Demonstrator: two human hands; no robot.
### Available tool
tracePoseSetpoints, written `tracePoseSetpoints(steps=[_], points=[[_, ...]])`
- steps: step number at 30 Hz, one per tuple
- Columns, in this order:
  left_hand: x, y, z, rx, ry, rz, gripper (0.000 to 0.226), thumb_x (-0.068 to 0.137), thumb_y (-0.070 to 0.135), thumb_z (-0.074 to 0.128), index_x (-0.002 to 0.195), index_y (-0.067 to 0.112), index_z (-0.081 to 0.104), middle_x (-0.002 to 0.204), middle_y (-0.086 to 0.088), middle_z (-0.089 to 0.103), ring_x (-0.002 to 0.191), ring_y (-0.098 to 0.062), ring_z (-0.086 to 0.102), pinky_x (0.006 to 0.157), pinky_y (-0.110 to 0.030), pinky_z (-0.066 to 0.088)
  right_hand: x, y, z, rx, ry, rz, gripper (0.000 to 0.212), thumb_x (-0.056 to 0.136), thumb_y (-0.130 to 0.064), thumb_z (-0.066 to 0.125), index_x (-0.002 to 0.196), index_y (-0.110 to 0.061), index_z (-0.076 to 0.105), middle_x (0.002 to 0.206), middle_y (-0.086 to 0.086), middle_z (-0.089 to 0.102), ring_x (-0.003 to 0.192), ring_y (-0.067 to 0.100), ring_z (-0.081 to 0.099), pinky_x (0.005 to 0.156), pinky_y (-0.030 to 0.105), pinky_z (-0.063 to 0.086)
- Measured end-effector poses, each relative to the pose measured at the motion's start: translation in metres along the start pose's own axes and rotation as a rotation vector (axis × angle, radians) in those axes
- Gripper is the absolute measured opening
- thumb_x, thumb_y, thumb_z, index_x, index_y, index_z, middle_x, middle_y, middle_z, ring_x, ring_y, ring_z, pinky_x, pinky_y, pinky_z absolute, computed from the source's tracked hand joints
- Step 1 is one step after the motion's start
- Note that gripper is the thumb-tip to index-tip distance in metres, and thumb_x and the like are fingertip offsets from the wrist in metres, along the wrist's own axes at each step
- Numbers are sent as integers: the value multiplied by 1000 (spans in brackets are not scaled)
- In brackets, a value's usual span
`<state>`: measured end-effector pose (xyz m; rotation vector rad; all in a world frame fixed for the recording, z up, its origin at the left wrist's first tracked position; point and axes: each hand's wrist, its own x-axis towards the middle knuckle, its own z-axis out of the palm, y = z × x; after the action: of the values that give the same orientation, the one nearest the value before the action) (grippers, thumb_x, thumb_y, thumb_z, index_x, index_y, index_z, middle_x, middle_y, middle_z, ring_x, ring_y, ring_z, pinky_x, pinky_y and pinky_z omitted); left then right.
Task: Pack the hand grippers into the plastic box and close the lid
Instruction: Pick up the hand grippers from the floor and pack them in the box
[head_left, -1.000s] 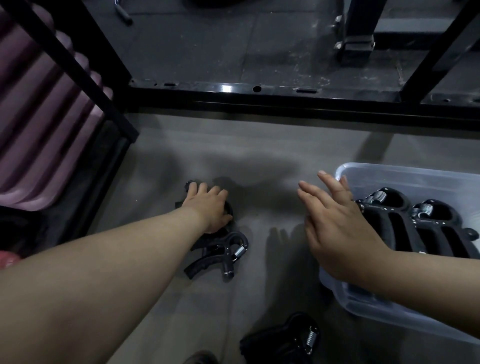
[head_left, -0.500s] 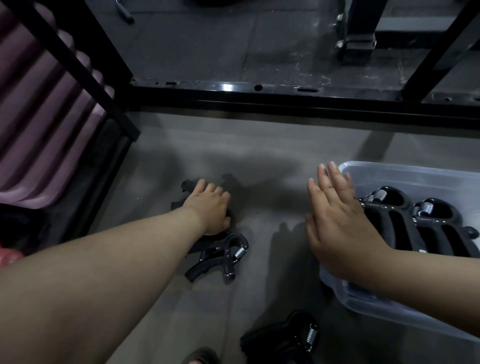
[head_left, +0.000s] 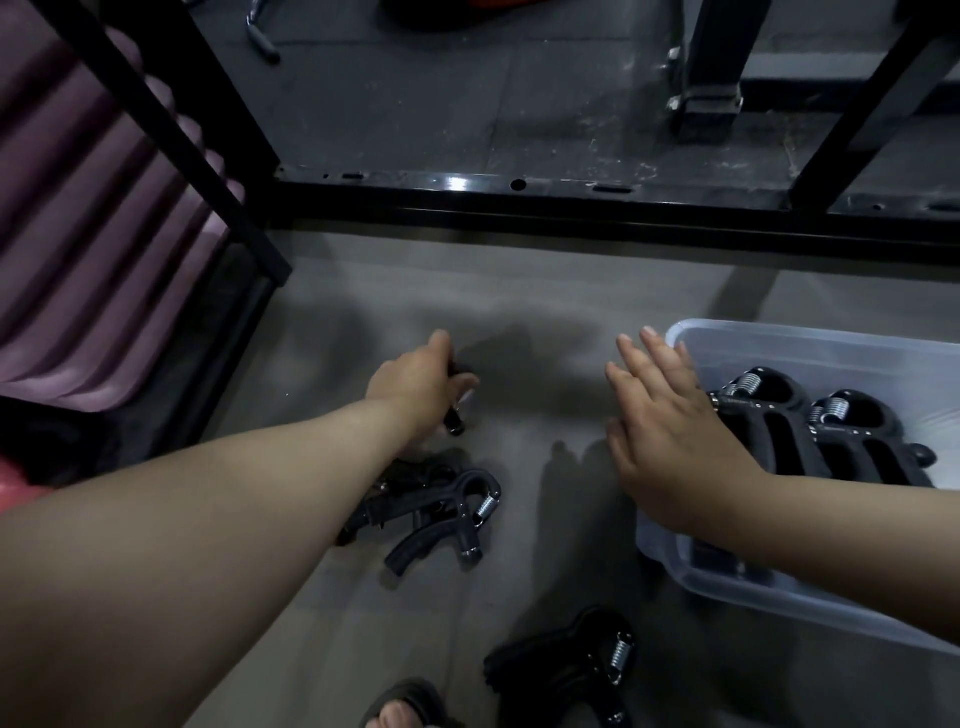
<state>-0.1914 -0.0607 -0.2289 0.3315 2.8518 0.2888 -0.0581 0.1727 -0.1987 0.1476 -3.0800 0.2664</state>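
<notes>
My left hand (head_left: 415, 384) grips a black hand gripper (head_left: 457, 410) and holds it just above the grey floor; most of it is hidden by my fingers. More black hand grippers (head_left: 441, 509) lie in a small pile right under that hand. Another pair of hand grippers (head_left: 571, 670) lies near the bottom edge. My right hand (head_left: 670, 441) hovers with straight fingers beside the left wall of the clear plastic box (head_left: 779, 343). Two hand grippers (head_left: 810, 436) lie side by side in the box. No lid is visible.
A black metal rack frame (head_left: 519, 208) crosses the floor beyond the hands, with an upright post (head_left: 171, 130) at the left. Purple rolled mats (head_left: 78, 234) lie at the far left. A sandalled foot (head_left: 405, 706) shows at the bottom.
My left hand has curled round one hand gripper and lifted it off the pile. My right hand has stayed beside the box with its fingers straight.
</notes>
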Motion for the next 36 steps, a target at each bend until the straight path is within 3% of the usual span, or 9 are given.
tracePoseSetpoints(steps=[5, 9, 13, 19, 23, 25, 29, 33, 36], points=[[4, 34, -6, -669, 133, -185, 32, 89, 47, 61, 89, 17, 49, 86, -10, 67, 75, -28, 66, 71, -40, 56, -11, -2, -4, 5, -44, -90, 60, 80, -28, 36, 121, 9, 59, 137, 27, 51, 135, 43, 39, 113, 52, 20], [-11, 73, -9, -968, 78, -235, 32, 93, 42, 59, 95, 11, 54, 89, -14, 71, 49, -14, 63, 43, -23, 48, -22, -2, -12, 91, -70, -111, 56, 84, -21, 49, 133, 6, 51, 145, 22, 43, 142, 38, 29, 115, 45, 13], [-28, 99, -17, -1203, 26, -287, 37, 94, 43, 58, 100, 6, 55, 81, -9, 69, 52, -17, 62, 51, -28, 51, -30, 0, -32, 319, -156, -47, 60, 96, -18, 47, 149, -2, 26, 159, 11, 18, 149, 20, 5, 121, 29, 2], [-53, 128, -36, -1489, -70, -306, 30, 96, 42, 53, 92, 12, 53, 66, -4, 60, 49, -16, 55, 54, -29, 50, -61, 1, -76, 777, -230, 98, 65, 99, -31, 44, 153, -30, 8, 153, -12, 32, 136, -1, 35, 115, 27, 28], [-67, 160, -40, -1616, -141, -299, 36, 101, 37, 46, 111, 3, 52, 72, -9, 61, 46, -17, 61, 47, -25, 50, -73, 4, -85, 1083, -120, 296, 64, 94, -36, 49, 148, -42, 16, 121, -17, 63, 108, 11, 64, 104, 42, 44], [-74, 174, -39, -1693, -191, -313, 32, 103, 33, 43, 104, 2, 53, 77, -12, 61, 54, -20, 62, 59, -33, 57, -76, 9, -86, 1193, -63, 431, 64, 92, -34, 53, 147, -39, 21, 111, -5, 69, 99, 19, 69, 101, 47, 47], [-90, 190, -38, -1689, -320, -224, 25, 104, 25, 41, 99, 6, 57, 80, -11, 68, 72, -25, 66, 79, -40, 58, -88, 27, -101, 1332, -80, 607, 29, 100, -17, 48, 125, -2, 52, 110, 23, 67, 82, 22, 68, 82, 35, 57], [-101, 203, -35, -1615, -389, -159, 27, 105, 26, 38, 112, 7, 55, 87, -11, 66, 71, -22, 64, 68, -32, 54, -99, 47, -113, 1593, -178, 773, 31, 95, -13, 46, 109, 9, 63, 106, 30, 67, 87, 33, 66, 86, 41, 56], [-112, 213, -33, -1651, -495, -189, 31, 105, 28, 35, 98, 6, 56, 81, -12, 68, 69, -22, 68, 63, -33, 58, -108, 64, -114, 1699, -401, 735, 45, 92, -26, 39, 118, 2, 61, 124, 25, 62, 110, 36, 61, 105, 47, 43]])
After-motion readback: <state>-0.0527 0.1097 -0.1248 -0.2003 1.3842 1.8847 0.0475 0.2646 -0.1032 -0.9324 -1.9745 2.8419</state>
